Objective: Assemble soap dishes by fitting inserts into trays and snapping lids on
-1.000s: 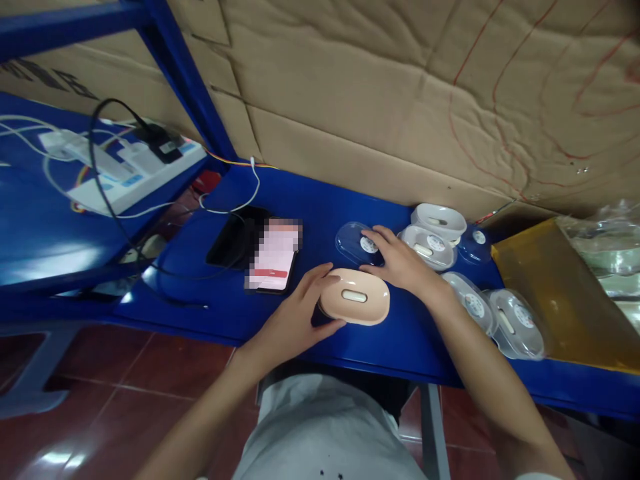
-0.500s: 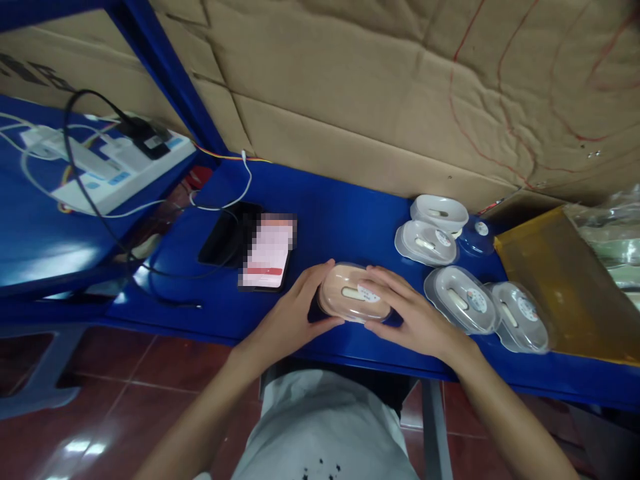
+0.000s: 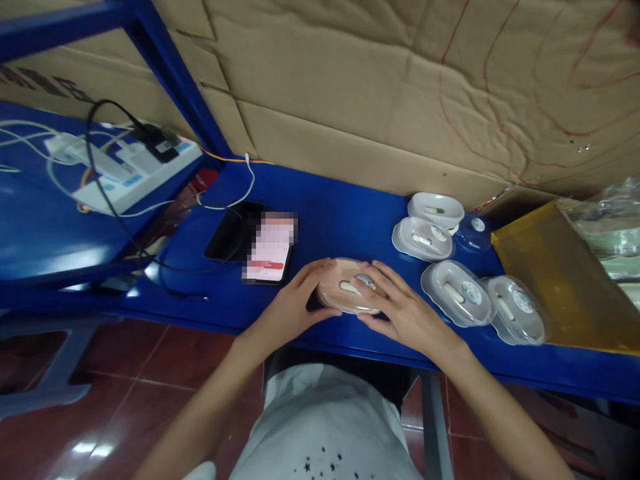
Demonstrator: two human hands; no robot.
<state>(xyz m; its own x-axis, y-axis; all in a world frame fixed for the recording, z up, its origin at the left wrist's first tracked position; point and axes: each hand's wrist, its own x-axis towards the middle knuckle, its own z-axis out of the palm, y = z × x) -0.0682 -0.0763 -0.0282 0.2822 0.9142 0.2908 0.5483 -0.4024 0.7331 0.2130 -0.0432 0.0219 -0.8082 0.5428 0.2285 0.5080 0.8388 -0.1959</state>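
Observation:
An oval peach-coloured dish (image 3: 336,285) under a clear plastic lid sits in front of me at the table's near side, with a small white bar-shaped piece in its middle. My left hand (image 3: 295,300) grips its left end, thumb at the near rim and fingers at the far rim. Around the right end curls my right hand (image 3: 400,307), one finger lying across the lid by a round label (image 3: 366,281). That hand partly covers the label and the dish's right end. To the right stand several similar whitish lidded dishes, the nearest a labelled one (image 3: 457,293).
A phone (image 3: 270,250) with a lit, blurred screen lies left, by a black object (image 3: 233,230). Further left is a power strip (image 3: 140,180) with cables. A dark blue lidded dish (image 3: 474,232) and a taped box (image 3: 565,280) are right. Cardboard (image 3: 325,87) lines the back.
My right hand's fingers have shifted on the lid, one now reaching further over by the label. The dish stays between both hands. The view has moved slightly.

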